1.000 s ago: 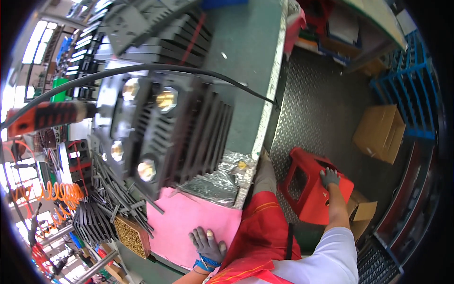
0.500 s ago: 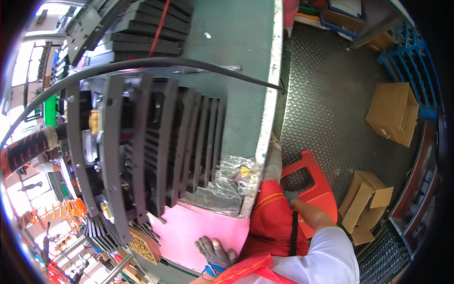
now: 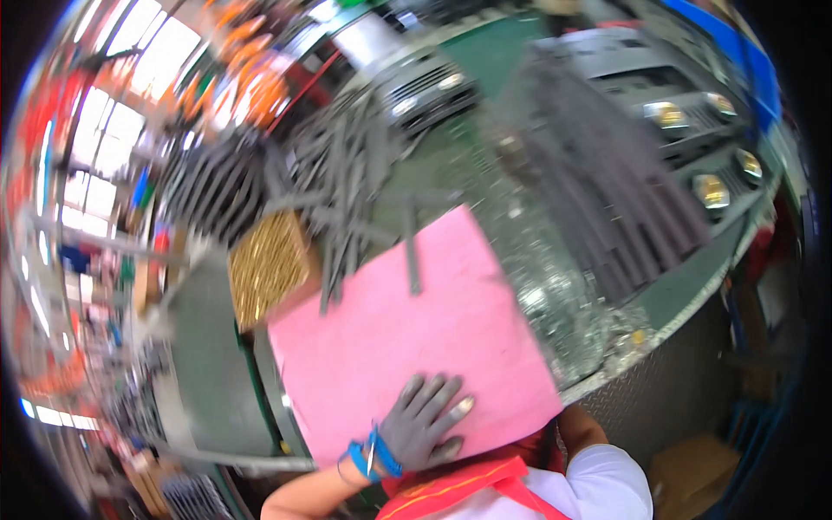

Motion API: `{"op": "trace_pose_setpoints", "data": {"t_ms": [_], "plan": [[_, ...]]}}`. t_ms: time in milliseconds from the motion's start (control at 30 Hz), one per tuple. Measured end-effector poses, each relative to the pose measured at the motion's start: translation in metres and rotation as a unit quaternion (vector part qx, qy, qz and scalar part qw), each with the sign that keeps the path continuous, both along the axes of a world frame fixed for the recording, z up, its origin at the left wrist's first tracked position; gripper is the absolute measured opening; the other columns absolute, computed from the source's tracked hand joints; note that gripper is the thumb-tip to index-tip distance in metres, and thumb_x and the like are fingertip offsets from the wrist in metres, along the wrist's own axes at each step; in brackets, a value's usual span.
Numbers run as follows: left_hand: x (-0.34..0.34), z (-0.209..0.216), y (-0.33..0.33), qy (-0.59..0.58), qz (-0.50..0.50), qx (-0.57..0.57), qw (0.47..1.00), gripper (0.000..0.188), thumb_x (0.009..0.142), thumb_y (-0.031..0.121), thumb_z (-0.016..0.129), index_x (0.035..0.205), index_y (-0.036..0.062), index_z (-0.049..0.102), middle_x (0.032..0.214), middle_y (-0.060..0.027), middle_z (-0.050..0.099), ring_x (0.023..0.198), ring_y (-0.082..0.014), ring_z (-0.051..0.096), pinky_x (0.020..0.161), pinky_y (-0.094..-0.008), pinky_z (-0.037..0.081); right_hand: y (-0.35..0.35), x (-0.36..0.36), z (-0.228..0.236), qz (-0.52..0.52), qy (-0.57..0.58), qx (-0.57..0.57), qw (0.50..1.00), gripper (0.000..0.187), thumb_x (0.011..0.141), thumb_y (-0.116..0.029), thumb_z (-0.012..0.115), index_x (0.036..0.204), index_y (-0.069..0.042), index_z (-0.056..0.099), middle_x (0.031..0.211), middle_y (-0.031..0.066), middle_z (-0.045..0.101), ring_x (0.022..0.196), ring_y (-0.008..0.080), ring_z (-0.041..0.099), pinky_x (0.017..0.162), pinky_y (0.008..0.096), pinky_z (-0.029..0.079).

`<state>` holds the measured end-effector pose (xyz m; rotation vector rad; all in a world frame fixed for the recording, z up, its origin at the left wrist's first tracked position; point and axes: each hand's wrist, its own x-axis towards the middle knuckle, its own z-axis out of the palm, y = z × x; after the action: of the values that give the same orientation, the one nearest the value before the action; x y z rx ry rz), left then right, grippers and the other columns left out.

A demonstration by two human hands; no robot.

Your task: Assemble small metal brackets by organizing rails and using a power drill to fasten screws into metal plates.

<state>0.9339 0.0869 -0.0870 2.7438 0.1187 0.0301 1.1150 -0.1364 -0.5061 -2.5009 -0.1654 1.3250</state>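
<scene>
My left hand (image 3: 425, 418), in a grey glove, lies flat with its fingers spread on a pink sheet (image 3: 381, 347). A blue band (image 3: 371, 461) circles that wrist. The sheet covers the near part of the green-topped workbench. Part of my right arm (image 3: 582, 426) shows beyond the sheet's near right corner; the hand itself is hidden. Loose dark grey strips (image 3: 351, 186) lie in a pile beyond the sheet, and one strip (image 3: 411, 251) reaches over its far edge.
An open box of thin brass-coloured pieces (image 3: 273, 270) stands left of the sheet. Clear plastic film (image 3: 555, 303) lies to its right, before a blurred row of dark slats (image 3: 607, 191). Grey vehicle-front-shaped parts with lamps (image 3: 676, 113) sit behind. A cardboard box (image 3: 698, 477) is at lower right.
My view has swung to the left, bringing more of the bench into sight. My left hand stays on the pink sheet. My right hand, earlier at a red plastic piece, has gone from sight.
</scene>
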Motion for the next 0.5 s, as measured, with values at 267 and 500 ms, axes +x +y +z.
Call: {"op": "trace_pose_setpoints", "data": {"t_ms": [267,500], "plan": [[-0.027,0.009,0.005,-0.096,0.01,-0.079,0.992,0.045,0.086,0.028,0.069,0.124,0.0048,0.062,0.123,-0.0153,0.063,0.117,-0.0355,0.059,0.102,-0.0506,0.044,0.012,0.042,0.16,0.621,-0.131,0.05,0.771,0.048,0.092,-0.047,0.058,0.129,-0.018,0.068,0.127,0.0126,0.069,0.12,0.0328,0.063,0.102,0.0414,0.048],[-0.065,0.037,-0.053,0.107,-0.079,-0.208,0.969,0.019,0.089,0.02,0.06,0.102,0.0089,0.069,0.087,-0.0154,0.07,0.078,-0.0331,0.069,0.069,-0.0479,0.054,0.071,-0.048,0.51,0.508,0.108,0.451,0.726,0.033,0.088,-0.02,0.071,0.12,-0.013,0.071,0.104,0.0119,0.071,0.097,0.0299,0.067,0.091,0.042,0.051]]}}
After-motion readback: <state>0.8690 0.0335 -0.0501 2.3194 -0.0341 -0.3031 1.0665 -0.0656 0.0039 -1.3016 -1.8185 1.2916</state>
